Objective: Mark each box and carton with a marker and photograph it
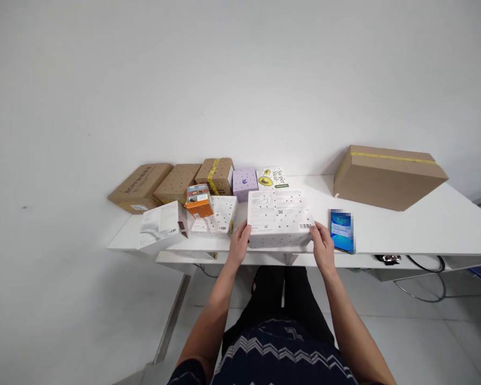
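Between my two hands is a white box (pixel 279 216) with small dark speckles, printed text and a barcode on its upper face. My left hand (pixel 239 243) is closed on its left front corner, and my right hand (pixel 323 245) grips the right front corner. Whether the box rests on the white table (pixel 388 232) or is lifted a little, I cannot tell. Behind it are a white box with avocado pictures (pixel 270 179) and a lilac speckled box (pixel 245 182). To the right of my right hand lies a phone (pixel 342 231) with a lit blue screen.
At the left stand several brown cardboard boxes (pixel 178 181), a white box (pixel 160 225) and an orange box (pixel 200 206) on another speckled white box (pixel 220 223). A large taped carton (pixel 385 179) stands at the right against the wall. Cables (pixel 428 267) hang below the tabletop.
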### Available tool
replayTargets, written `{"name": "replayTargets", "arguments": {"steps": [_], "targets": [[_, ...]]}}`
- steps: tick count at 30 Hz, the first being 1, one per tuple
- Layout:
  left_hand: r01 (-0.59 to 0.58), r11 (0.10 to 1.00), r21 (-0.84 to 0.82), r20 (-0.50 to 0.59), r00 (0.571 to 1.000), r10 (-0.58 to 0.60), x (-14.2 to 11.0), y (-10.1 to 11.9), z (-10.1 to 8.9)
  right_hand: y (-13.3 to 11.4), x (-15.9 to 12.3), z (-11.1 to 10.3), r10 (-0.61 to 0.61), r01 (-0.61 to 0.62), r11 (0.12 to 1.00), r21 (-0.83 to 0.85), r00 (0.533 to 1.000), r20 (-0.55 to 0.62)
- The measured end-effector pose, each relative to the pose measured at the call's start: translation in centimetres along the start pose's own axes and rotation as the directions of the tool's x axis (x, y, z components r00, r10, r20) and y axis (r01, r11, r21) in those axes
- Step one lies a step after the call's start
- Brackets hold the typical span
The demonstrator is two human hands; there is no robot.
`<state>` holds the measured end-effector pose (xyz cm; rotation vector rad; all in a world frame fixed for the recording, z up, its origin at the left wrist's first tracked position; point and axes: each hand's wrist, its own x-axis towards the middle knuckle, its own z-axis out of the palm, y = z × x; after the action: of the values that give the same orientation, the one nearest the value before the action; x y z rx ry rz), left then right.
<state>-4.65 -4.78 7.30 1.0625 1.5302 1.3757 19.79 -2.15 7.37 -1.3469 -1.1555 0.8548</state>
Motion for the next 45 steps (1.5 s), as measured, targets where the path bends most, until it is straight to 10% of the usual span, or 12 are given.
{"name": "replayTargets", "arguments": {"steps": [20, 35, 39, 45], "targets": [[-0.154, 0.970, -0.189, 0.033, 0.986, 0.163, -1.2, -2.5, 0.0, 3.5, -1.5, 0.3, -0.001, 0.000, 0.989, 0.149, 1.000, 0.006], [-0.201, 0.978, 0.061, -0.128, 0.970, 0.207, -1.3, -6.3, 0.7, 6.1, -1.3, 0.3, -0.034, 0.051, 0.965, -0.258, 0.997, 0.071], [-0.463, 0.825, 0.324, -0.286, 0.783, 0.552, -2.4, -3.3, 0.7, 5.2, 0.9, -1.0, -0.062, 0.068, 0.911, -0.407, 0.998, 0.029], [-0.808, 0.307, 0.503, -0.004, 0.353, 0.936, -3.1, 4.8, 2.4, 1.9, 5.7, -0.6, 0.188, 0.004, 0.543, -0.839, 0.974, 0.127]]}}
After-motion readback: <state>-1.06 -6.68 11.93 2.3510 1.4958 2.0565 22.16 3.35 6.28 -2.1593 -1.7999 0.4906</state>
